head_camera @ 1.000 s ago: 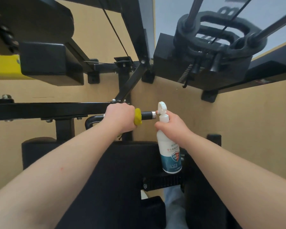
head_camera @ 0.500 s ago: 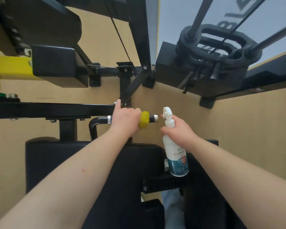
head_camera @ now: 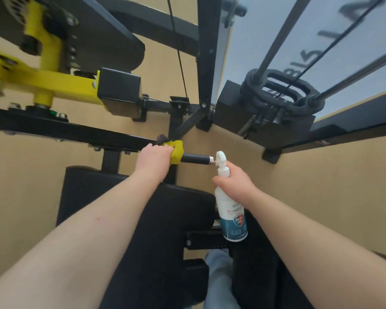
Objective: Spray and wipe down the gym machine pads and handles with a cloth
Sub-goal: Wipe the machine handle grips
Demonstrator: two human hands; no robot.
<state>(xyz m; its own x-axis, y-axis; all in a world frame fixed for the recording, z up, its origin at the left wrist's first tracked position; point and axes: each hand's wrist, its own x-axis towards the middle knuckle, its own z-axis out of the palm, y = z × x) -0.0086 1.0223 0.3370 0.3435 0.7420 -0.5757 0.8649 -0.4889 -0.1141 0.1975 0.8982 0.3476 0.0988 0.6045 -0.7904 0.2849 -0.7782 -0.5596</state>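
A black handle (head_camera: 195,158) with a chrome end cap sticks out to the right from the gym machine. My left hand (head_camera: 153,158) grips a yellow cloth (head_camera: 176,151) wrapped round the inner part of this handle. My right hand (head_camera: 234,186) holds a white spray bottle (head_camera: 231,210) with a teal label by its neck. The bottle stands upright, its white nozzle beside the handle's chrome tip. Below my arms lies the black seat pad (head_camera: 156,219).
A yellow pivot arm (head_camera: 47,79) and black frame bar (head_camera: 60,130) run along the left. The weight stack (head_camera: 274,103) with guide rods stands at upper right behind a clear shield. A person's jeans leg (head_camera: 218,279) shows at the bottom. The floor is tan.
My left hand with the cloth has slid left along the handle, baring more of the black grip. The view has tilted up and the bottle stays by the handle's tip.
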